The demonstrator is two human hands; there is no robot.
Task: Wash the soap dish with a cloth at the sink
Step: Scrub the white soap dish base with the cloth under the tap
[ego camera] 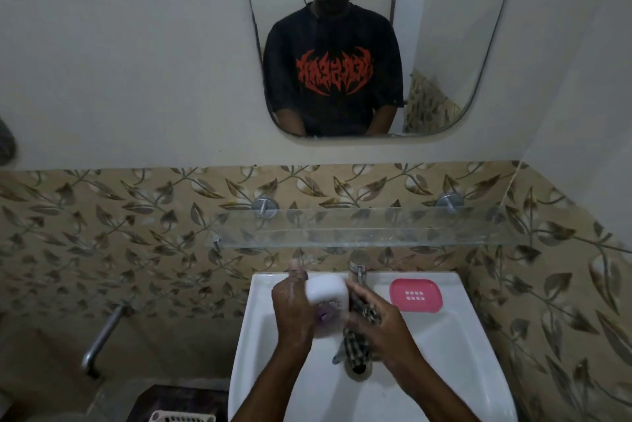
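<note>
Over the white sink (455, 346) my left hand (292, 309) holds a white soap dish part (326, 291), tilted up, with a purple soap piece (323, 314) just below it. My right hand (379, 326) grips a dark checked cloth (352, 346) pressed against the white part's right side; the cloth hangs down toward the drain. A pink slotted soap dish tray (415, 295) lies flat on the sink's back right ledge, apart from both hands.
The tap (359, 268) stands at the back of the sink, just behind my hands. A glass shelf (359, 230) juts out above it. A mirror (444, 28) hangs on the wall. A metal pipe (102, 336) sticks out at the left; a small basket (181, 416) sits low left.
</note>
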